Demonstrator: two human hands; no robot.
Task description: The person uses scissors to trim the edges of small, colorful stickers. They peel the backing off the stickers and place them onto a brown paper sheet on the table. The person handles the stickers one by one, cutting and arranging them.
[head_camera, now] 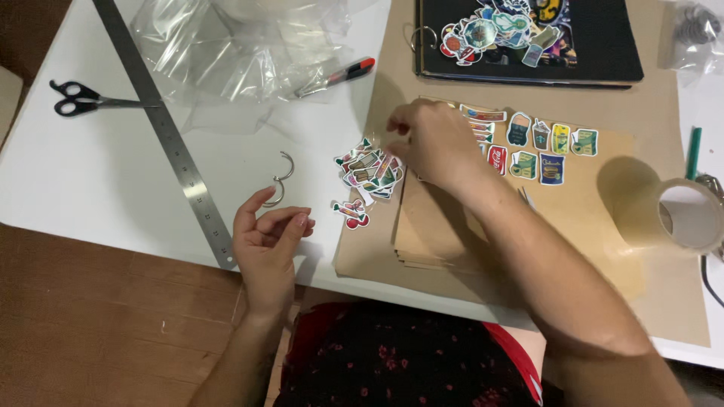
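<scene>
My right hand (434, 143) reaches across the brown paper stack (581, 203), fingertips pinching at a small pile of colourful stickers (369, 169) on the white table (90, 188). Whether a sticker is held I cannot tell. My left hand (265, 241) hovers near the table's front edge, fingers loosely curled and apart, holding nothing. Just above it lies an open metal binder ring (280, 177). A loose sticker (351, 212) lies below the pile. More stickers (550, 151) are laid in rows on the brown paper.
A long steel ruler (162, 128) runs diagonally at left, with black scissors (79, 99) beside it. Crumpled clear plastic (241, 49) and a red-tipped pen (339, 75) lie at the back. A black binder with stickers (528, 38) sits top right; a tape roll (671, 215) at right.
</scene>
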